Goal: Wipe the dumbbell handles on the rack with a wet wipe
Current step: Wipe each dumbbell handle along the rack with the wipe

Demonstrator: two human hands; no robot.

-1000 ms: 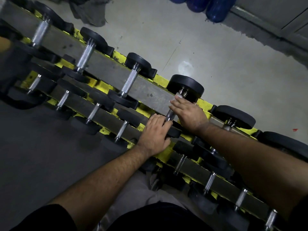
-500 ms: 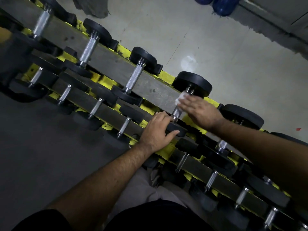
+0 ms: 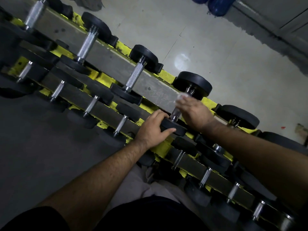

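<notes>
The rack [image 3: 150, 87] is the biggest thing here, a long steel and yellow frame that runs slantwise, and I take it as my landmark. On its upper rail, near the middle of the rack, sits the dumbbell [image 3: 191, 85] that I am working on. It looks heavy and stiff, so I judge it will not roll from a wipe stroke, but its rubber end could turn a little in the cradle.

My left hand [image 3: 153, 130] holds the near black end of this dumbbell, fingers curled over its rim, to keep it steady. My right hand [image 3: 193, 110] is around the metal handle [image 3: 174, 114], fingers wrapped on it with the wet wipe [image 3: 180, 97] (it is blurred, only a pale edge shows at my fingertips). The wipe is soft and thin; the ridged metal handle should catch it well, so I think a light closed grip is enough.
</notes>
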